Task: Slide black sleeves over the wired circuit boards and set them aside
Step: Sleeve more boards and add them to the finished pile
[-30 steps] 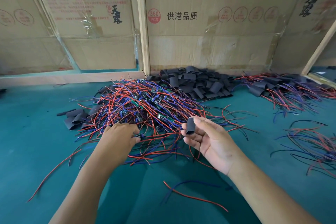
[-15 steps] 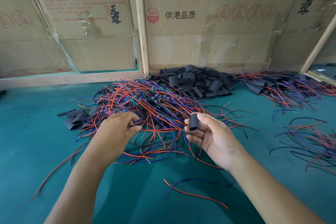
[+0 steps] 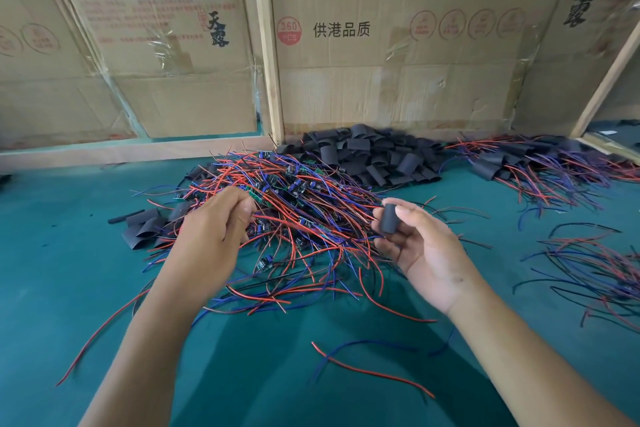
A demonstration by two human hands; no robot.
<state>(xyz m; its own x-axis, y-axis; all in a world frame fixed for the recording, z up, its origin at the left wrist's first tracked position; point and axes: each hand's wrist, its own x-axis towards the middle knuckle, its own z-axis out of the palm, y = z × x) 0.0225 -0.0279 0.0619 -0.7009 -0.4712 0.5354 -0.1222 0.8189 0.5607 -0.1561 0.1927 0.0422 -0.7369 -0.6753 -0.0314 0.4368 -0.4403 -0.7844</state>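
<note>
A big tangle of wired circuit boards [image 3: 298,205] with red and blue leads lies on the green table in front of me. My left hand [image 3: 214,222] hovers over its left side and pinches a small green circuit board [image 3: 255,197] between thumb and fingers, its wires trailing into the pile. My right hand [image 3: 419,246] is at the pile's right edge, palm up, pinching one black sleeve [image 3: 388,218] upright between thumb and fingers. A heap of loose black sleeves [image 3: 374,156] sits behind the pile against the cardboard.
Sleeved boards with wires [image 3: 540,163] lie at the back right. More loose wires [image 3: 595,267] spread at the right edge. A few flat sleeves [image 3: 145,225] lie left of the pile. Two stray wires [image 3: 367,367] lie near me. Cardboard walls [image 3: 381,45] close the back.
My left hand rose from the pile's near edge, lifting a small board with its wires. My right hand moved up and slightly away with the sleeve.
</note>
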